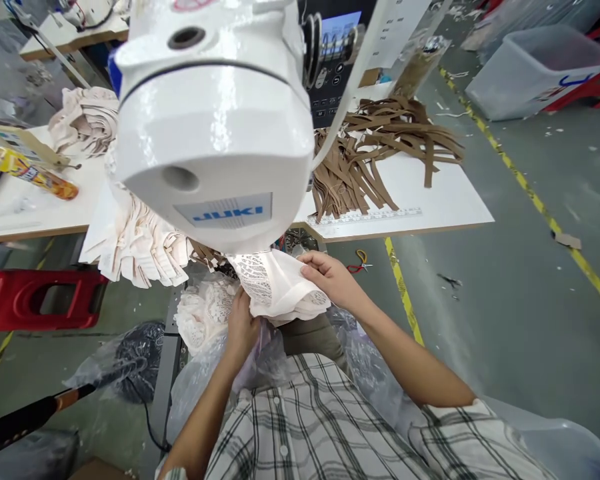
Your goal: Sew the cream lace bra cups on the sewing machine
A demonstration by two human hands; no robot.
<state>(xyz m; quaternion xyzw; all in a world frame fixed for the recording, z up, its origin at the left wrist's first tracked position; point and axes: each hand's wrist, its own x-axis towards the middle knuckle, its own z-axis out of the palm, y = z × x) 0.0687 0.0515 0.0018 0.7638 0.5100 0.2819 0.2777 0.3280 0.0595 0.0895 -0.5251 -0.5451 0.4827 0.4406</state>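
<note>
Your white sewing machine head (pixel 215 130), marked JUKI, fills the upper centre of the head view. The white worktable (pixel 445 207) extends behind it to the right. 1 clear plastic bin (pixel 545 73) stands at the upper right, beyond the yellow floor line. 1 red stool (pixel 87 303) sits at the left edge, below the table level. Brown strips (pixel 350 173) lie in overlapping piles on the worktable, right of the machine head. Layered cream pieces (pixel 143 247) hang at the table edge, left of the machine head. The lace-trimmed piece (pixel 285 287) is directly below the front of the machine head, between your 2 hands, with its lace panel on the left. Your right hand (pixel 330 277) is closed, thumb against fingers, and grips the upper right edge of this piece. Your left hand (pixel 243 323) touches its left side; the fabric hides the fingertips, so you cannot tell how far they close or whether they grip. 1 pair of snips (pixel 364 266) lies on the floor, right of your right hand.
</note>
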